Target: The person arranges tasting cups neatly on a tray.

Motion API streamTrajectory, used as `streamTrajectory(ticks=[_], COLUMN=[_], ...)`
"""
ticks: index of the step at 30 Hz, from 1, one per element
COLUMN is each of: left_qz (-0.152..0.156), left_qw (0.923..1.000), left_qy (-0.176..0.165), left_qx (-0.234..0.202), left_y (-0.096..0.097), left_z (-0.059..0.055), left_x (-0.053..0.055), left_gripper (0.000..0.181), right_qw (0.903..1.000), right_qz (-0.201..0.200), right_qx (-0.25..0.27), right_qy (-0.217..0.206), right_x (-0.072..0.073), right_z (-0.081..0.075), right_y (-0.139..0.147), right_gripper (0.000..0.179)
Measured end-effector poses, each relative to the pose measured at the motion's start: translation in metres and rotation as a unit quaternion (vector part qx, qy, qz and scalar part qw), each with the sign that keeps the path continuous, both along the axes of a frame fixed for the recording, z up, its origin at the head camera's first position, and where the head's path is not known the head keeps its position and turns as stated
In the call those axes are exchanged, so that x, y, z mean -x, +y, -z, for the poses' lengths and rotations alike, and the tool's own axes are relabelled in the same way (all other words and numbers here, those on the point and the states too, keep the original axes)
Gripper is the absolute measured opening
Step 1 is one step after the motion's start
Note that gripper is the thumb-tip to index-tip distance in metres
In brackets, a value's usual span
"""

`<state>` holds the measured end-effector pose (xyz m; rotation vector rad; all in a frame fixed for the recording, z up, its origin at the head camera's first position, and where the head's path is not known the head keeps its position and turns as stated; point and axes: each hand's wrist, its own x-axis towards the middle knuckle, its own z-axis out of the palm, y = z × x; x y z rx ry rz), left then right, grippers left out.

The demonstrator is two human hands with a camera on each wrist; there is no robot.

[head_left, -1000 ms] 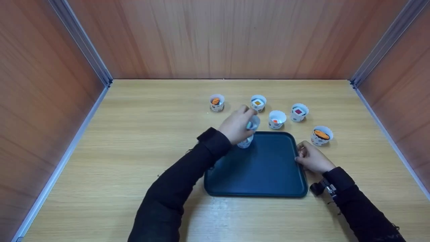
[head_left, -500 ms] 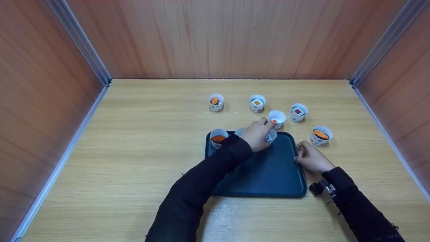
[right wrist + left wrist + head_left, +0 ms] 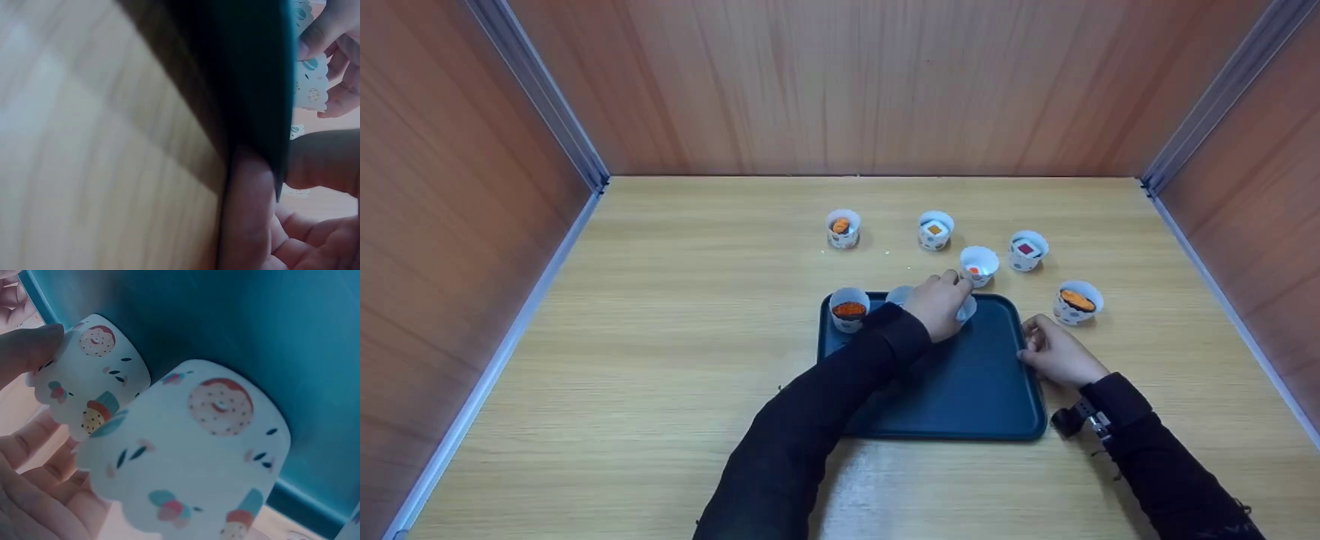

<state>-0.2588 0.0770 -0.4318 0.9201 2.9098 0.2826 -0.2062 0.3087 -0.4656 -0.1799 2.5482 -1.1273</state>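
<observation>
My left hand [image 3: 937, 307] holds a white paper baking cup [image 3: 93, 363] on the dark teal tray [image 3: 952, 390], near its far edge. The thumb lies on the cup's near side and the fingers go round behind it. Directly left of it on the tray stands a second paper cup [image 3: 197, 444], partly covered by the hand in the head view. A third cup [image 3: 849, 311] with a red-orange filling sits at the tray's far left corner. At the tray's right edge, my right hand [image 3: 1061, 354] pinches the rim between thumb and fingers.
Behind the tray on the wooden table [image 3: 697, 315] stand several more filled paper cups, among them one cup [image 3: 979, 266] just past the tray's edge. Another cup [image 3: 1078, 302] with an orange piece is beside the right hand. Wooden walls [image 3: 855, 90] enclose the table.
My left hand has carried the cup rightward over the tray and lowered it beside the second cup. That uncovered the cup at the far left corner. The right hand stayed in place.
</observation>
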Motion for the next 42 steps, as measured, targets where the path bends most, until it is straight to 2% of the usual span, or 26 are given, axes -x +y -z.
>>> streamTrajectory(ticks=[10, 14, 18, 22, 27, 31, 34, 39, 42], left_qz=[-0.012, -0.011, -0.008, -0.020, -0.057, -0.102, -0.140, -0.198, -0.218], left_qw=[0.9999, 0.9999, 0.9999, 0.9990, 0.9956, 0.9907, 0.9853, 0.9765, 0.9732], left_qy=[-0.001, -0.007, -0.002, 0.021, 0.047, 0.065, 0.067, 0.040, 0.021], left_qx=[0.007, 0.007, -0.009, -0.033, -0.058, -0.062, -0.072, -0.075, -0.070], left_y=[0.001, 0.001, -0.004, -0.016, -0.042, -0.066, -0.084, -0.108, -0.118], left_z=[0.000, -0.002, -0.010, -0.022, -0.032, -0.036, -0.035, -0.029, -0.023], left_x=[-0.001, -0.001, 0.000, 0.004, 0.018, 0.034, 0.047, 0.066, 0.074], left_gripper=[0.046, 0.051, 0.063, 0.073, 0.081, 0.093, 0.097, 0.100, 0.101], right_qw=[0.9998, 0.9997, 0.9995, 0.9995, 0.9995, 0.9995, 0.9995, 0.9996, 0.9997], right_qz=[0.005, 0.006, 0.008, 0.009, 0.003, 0.004, 0.004, 0.004, 0.004], right_qx=[0.007, 0.011, 0.007, 0.008, 0.023, 0.023, 0.021, 0.020, 0.022], right_qy=[-0.015, -0.021, -0.029, -0.030, -0.020, -0.021, -0.022, -0.018, -0.013], right_x=[0.000, 0.000, 0.000, 0.000, 0.000, 0.000, 0.001, 0.001, 0.001], right_z=[-0.001, -0.001, -0.001, -0.001, -0.002, -0.003, -0.004, -0.003, -0.001], right_y=[-0.001, -0.001, 0.000, 0.000, -0.001, 0.000, 0.000, 0.000, 0.000], right_gripper=[0.037, 0.038, 0.039, 0.039, 0.038, 0.038, 0.038, 0.038, 0.037])
